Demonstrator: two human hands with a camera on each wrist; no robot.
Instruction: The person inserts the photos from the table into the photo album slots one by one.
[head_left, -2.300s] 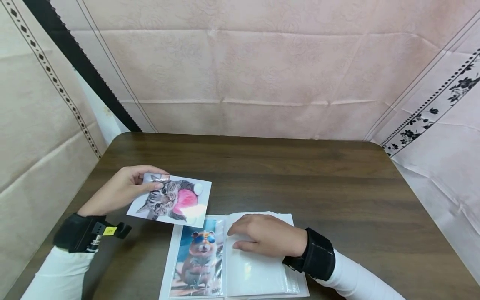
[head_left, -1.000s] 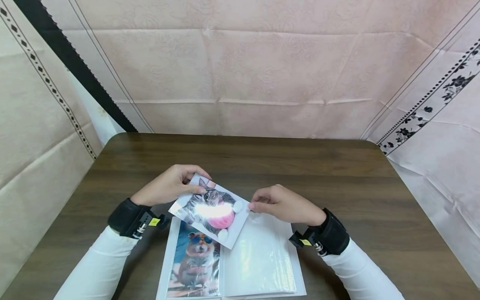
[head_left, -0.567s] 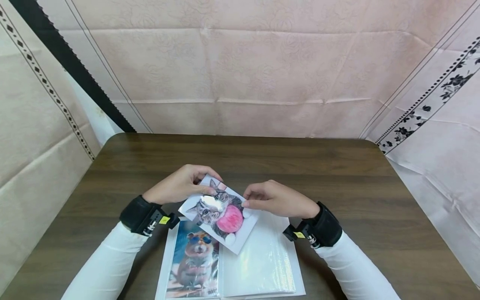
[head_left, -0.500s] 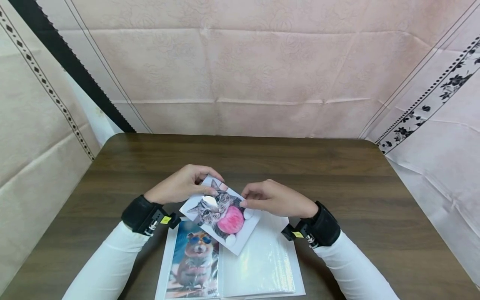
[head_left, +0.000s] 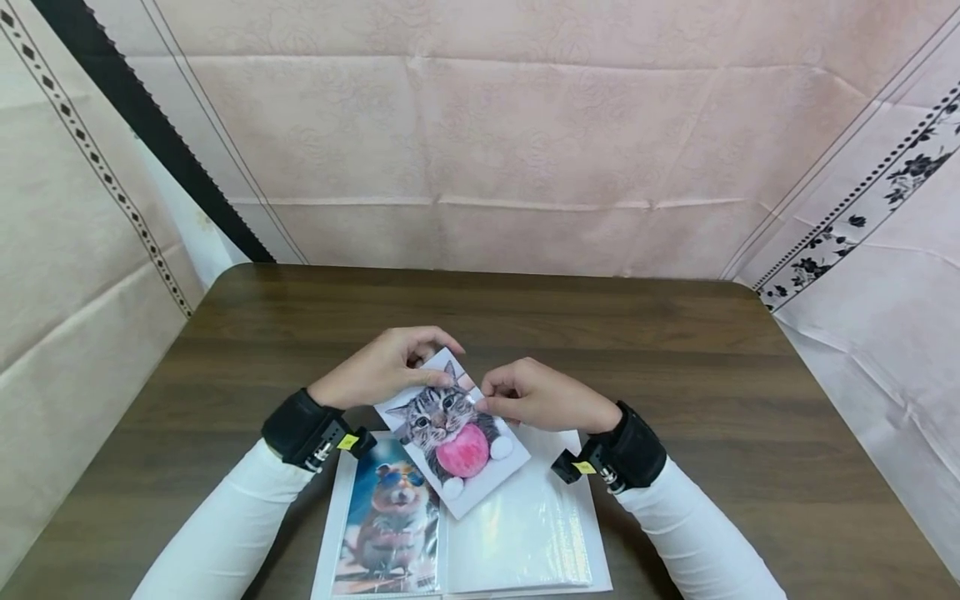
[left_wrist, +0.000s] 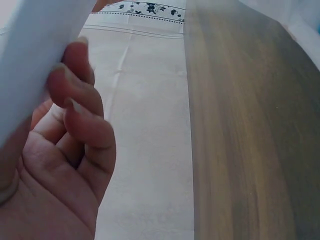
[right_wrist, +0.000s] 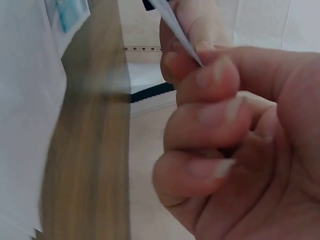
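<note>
A photo print of a tabby cat with a pink heart [head_left: 462, 450] is held tilted above an open photo album [head_left: 525, 533]. My left hand [head_left: 397, 365] pinches its upper left edge, thumb on the picture side. In the left wrist view the fingers of that hand [left_wrist: 75, 125] curl behind the white back of the print [left_wrist: 40, 55]. My right hand [head_left: 551, 396] pinches the upper right edge between thumb and forefinger; the right wrist view shows the print's thin edge [right_wrist: 177, 30] there. The album's left pocket holds a picture of a bear-like animal in sunglasses [head_left: 393, 525]. Its right page shows a glossy, blank clear sleeve.
A dark wood-grain table [head_left: 675, 358] lies under everything, the album near its front edge. Pale patterned cloth [head_left: 480, 150] hangs behind and at both sides. Black wrist bands with small cameras [head_left: 630, 446] sit on both wrists.
The cat print came from the left in my left hand, moved right over the album and turned towards upright. My right hand left the album page and took the print's right edge.
</note>
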